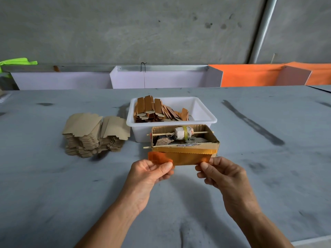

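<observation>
Directly in front of a small open cardboard box [214, 140], a person holds a glossy orange strip [184, 158] stretched between both hands. The left hand [152, 173] pinches the strip's left end between thumb and forefinger, and the right hand [220, 174] pinches the right end the same way. The strip's long axis runs left to right, parallel to the box's near wall, and both hands are equally close to it. Whether the strip touches that wall cannot be told. Inside the box, a cloth-wrapped roller [182, 133] sits on a thin stick. Behind the box stands a white plastic tub [206, 119] of folded brown pieces [154, 110]. To the box's left lies a stack of flat cardboard blanks [95, 133].
</observation>
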Motion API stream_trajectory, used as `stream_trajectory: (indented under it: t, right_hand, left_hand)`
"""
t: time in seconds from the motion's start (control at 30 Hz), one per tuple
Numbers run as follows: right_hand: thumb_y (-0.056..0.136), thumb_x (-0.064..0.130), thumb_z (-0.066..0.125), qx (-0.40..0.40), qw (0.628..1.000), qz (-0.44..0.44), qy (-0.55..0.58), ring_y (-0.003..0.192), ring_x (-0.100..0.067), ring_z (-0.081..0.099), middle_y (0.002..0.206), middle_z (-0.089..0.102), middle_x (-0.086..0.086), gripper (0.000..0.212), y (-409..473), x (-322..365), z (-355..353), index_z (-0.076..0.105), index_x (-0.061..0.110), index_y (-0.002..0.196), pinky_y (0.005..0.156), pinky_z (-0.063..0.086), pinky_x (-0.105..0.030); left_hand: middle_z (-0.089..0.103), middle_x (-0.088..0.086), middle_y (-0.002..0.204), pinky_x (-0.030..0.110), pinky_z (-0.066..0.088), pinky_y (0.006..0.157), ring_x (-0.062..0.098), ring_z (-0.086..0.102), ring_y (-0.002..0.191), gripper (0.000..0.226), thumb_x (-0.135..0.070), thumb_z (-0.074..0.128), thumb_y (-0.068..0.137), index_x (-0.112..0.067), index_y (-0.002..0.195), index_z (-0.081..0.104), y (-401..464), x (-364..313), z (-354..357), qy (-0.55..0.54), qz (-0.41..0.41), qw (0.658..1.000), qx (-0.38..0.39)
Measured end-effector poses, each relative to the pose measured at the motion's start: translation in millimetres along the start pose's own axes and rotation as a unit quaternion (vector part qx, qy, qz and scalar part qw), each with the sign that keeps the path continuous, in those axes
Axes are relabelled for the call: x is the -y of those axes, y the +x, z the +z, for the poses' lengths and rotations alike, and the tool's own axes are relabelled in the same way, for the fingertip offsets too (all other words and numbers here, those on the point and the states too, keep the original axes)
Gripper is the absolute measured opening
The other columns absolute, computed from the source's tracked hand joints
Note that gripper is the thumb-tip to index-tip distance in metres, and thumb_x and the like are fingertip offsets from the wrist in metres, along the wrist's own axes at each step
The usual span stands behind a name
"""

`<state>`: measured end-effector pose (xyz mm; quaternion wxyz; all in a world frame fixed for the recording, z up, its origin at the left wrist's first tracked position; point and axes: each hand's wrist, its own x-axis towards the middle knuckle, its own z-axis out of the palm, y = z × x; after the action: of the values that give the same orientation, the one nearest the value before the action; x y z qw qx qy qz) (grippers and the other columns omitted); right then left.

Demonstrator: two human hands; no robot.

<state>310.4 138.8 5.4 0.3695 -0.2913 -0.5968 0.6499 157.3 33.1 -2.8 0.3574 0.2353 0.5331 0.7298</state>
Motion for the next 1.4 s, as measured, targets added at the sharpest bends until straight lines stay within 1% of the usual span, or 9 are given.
stream_trajectory:
  t: [0.13,0.27,0.47,0.63,0.77,1.0,1.17,1.3,1.4]
  right_hand:
    - [0.067,0.02,0.071,0.01,0.999,0.04,0.029,0.064,-0.017,0.067,0.077,0.072,-0.015,0.013,1,0,2,0.068,0.009,0.07,0.057,0.051,-0.022]
    - [0.073,0.011,0.07,-0.005,0.996,0.074,0.055,0.063,-0.017,0.066,0.071,0.07,-0.015,0.008,4,-5,4,0.066,0.008,0.066,0.062,0.05,-0.027]
    - [0.077,0.001,0.069,-0.049,0.997,0.032,0.04,0.058,-0.015,0.065,0.062,0.068,-0.01,0.011,2,-9,9,0.066,0.008,0.069,0.061,0.049,-0.028]
    - [0.077,-0.001,0.068,-0.059,0.996,0.02,0.061,0.058,-0.015,0.065,0.062,0.068,-0.011,0.009,-4,-16,13,0.063,0.005,0.081,0.06,0.048,-0.027]
    - [0.079,-0.002,0.066,-0.084,0.991,0.028,0.099,0.061,-0.015,0.067,0.062,0.068,-0.006,0.021,-7,-22,21,0.058,0.012,0.091,0.062,0.047,-0.029]
    - [0.07,0.001,0.077,-0.114,0.971,0.106,0.183,0.075,-0.022,0.07,0.075,0.069,-0.01,0.081,-14,-36,40,0.036,0.017,0.138,0.068,0.051,-0.03]
    - [0.068,-0.005,0.074,-0.11,0.948,0.158,0.253,0.074,-0.024,0.069,0.089,0.066,-0.021,0.059,-18,-40,45,0.051,0.0,0.122,0.053,0.053,-0.021]
    - [0.066,-0.005,0.074,-0.098,0.951,0.144,0.254,0.065,-0.021,0.068,0.073,0.064,-0.015,0.051,-18,-38,45,0.054,-0.003,0.113,0.052,0.053,-0.021]
    - [0.064,-0.004,0.074,-0.087,0.959,0.133,0.236,0.058,-0.017,0.064,0.064,0.061,-0.011,0.05,-18,-40,44,0.055,-0.007,0.11,0.051,0.052,-0.02]
  left_hand:
    - [0.071,0.013,0.072,0.022,0.054,0.062,0.018,0.069,0.066,0.024,-0.011,0.073,0.06,0.0,0.081,0.067,1,0,-2,0.007,0.006,1.0,-0.01]
    - [0.071,0.009,0.069,0.021,0.054,0.061,0.016,0.068,0.064,0.01,0.005,0.067,0.076,0.001,0.085,0.064,0,1,1,0.022,-0.003,0.999,-0.03]
    - [0.07,0.007,0.063,0.027,0.054,0.066,0.018,0.067,0.062,0.015,0.01,0.068,0.074,-0.005,0.074,0.066,-4,7,7,0.02,-0.013,0.997,-0.071]
    - [0.071,0.005,0.061,0.015,0.048,0.048,0.01,0.066,0.053,0.014,0.002,0.075,0.071,-0.006,0.078,0.067,-6,13,8,0.078,0.045,0.991,-0.101]
    - [0.071,0.004,0.063,0.017,0.05,0.051,0.011,0.067,0.055,0.015,-0.001,0.076,0.072,-0.01,0.082,0.068,-8,17,9,0.111,0.106,0.982,-0.106]
    - [0.072,0.003,0.067,0.016,0.051,0.056,0.012,0.068,0.06,0.02,0.003,0.075,0.071,-0.013,0.081,0.069,-13,27,11,0.123,0.133,0.981,-0.071]
    - [0.071,0.001,0.07,0.019,0.052,0.058,0.008,0.066,0.062,0.03,0.011,0.073,0.07,-0.013,0.085,0.062,-14,35,11,0.106,0.129,0.982,-0.085]
    - [0.07,0.005,0.068,0.021,0.052,0.054,0.015,0.065,0.058,0.044,0.014,0.071,0.07,-0.012,0.099,0.052,-13,40,13,0.023,0.094,0.987,-0.129]
    - [0.068,0.007,0.062,0.025,0.05,0.051,0.017,0.061,0.054,0.025,0.007,0.076,0.067,-0.012,0.08,0.064,-15,42,15,-0.01,0.039,0.993,-0.109]
